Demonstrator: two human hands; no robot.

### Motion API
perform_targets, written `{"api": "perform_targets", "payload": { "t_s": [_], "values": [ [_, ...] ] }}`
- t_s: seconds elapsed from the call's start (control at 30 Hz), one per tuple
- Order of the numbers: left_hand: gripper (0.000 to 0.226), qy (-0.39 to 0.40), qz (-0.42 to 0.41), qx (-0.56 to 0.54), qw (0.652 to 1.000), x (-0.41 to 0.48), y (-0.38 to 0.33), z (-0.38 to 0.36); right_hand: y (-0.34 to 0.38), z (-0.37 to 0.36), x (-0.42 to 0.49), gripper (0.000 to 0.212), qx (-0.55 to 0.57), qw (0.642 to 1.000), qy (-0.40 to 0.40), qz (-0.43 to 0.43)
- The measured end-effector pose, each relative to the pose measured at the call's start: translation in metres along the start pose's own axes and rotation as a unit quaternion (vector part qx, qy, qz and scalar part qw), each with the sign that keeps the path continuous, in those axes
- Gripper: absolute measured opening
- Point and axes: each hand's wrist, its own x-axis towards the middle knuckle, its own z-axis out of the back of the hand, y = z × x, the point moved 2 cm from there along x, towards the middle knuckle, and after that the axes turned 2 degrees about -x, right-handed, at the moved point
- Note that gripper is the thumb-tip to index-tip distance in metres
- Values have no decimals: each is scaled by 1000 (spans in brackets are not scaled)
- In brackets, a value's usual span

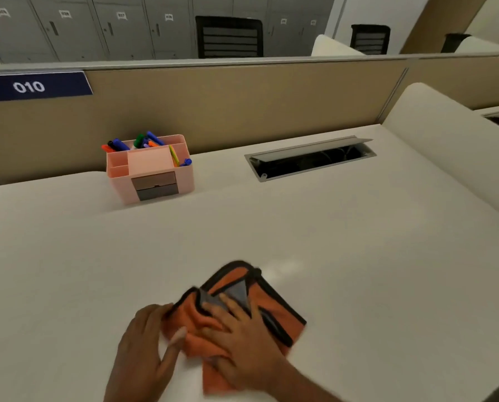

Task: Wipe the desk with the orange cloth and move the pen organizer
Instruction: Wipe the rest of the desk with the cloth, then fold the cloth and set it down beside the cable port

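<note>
Head view: right hand (242,338) lies flat, fingers spread, on the orange cloth (274,311) at the white desk's (358,256) near edge; left hand (144,343) pinches its left edge. Pink pen organizer (151,169) stands far back, left.

A wide stretch of bare desk (358,256) lies open between the near edge and the far one. Along the far edge stand the organizer (150,169), towards the left corner, and an open cable hatch (310,159), backed by a partition (242,105).
</note>
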Motion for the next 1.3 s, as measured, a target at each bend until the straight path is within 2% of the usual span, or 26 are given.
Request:
{"api": "perform_targets", "payload": {
  "t_s": [0.07, 0.13, 0.3, 0.4, 0.47, 0.53, 0.63, 0.7, 0.73, 0.87, 0.93, 1.0, 1.1, 1.2, 1.3],
  "values": [
    [71, -20, -11, -21, 1000, 3, -17, -8, -9, 0, -34, 33, -22, 999, -29, 5],
    [69, -32, -2, -40, 999, 3, -31, -15, -29, 7, -56, 35, -30, 998, -47, -34],
    [69, -50, 100, -114, 987, -6, -63, -48, -61, 24, -49, 43, -3, 987, -55, -150],
    [74, -32, 164, -164, 972, -9, -85, -70, -65, 29, -19, 43, 8, 978, -41, -203],
    [70, -5, 194, -181, 964, -5, -102, -78, -70, 33, -6, 47, 26, 977, -50, -207],
    [67, 15, 211, -182, 960, 3, -118, -82, -75, 39, -6, 54, 98, 975, -62, -188],
    [65, 36, 242, -157, 957, 15, -130, -83, -88, 58, -28, 48, 216, 944, -157, -196],
    [62, 53, 256, -145, 954, 21, -133, -80, -106, 67, -58, 47, 180, 932, -225, -219],
    [58, 60, 260, -154, 951, 23, -134, -77, -112, 69, -75, 51, 154, 936, -228, -222],
    [52, 40, 249, -239, 938, 29, -144, -64, -111, 64, -118, 77, 71, 973, -170, -136],
    [48, 29, 231, -289, 929, 33, -158, -53, -100, 58, -119, 86, 38, 979, -167, -106],
    [31, 19, 192, -328, 925, 38, -173, -40, -92, 55, -109, 75, 24, 976, -188, -103],
    [16, 14, 145, -348, 926, 52, -185, -19, -93, 75, -91, 40, 22, 960, -247, -127],
    [15, 21, 125, -383, 915, 72, -190, 10, -106, 120, -80, 29, 34, 953, -266, -142],
    [40, 90, 39, -304, 948, 90, -199, 38, -121, 178, -69, 32, 37, 956, -242, -159]
  ]
}}
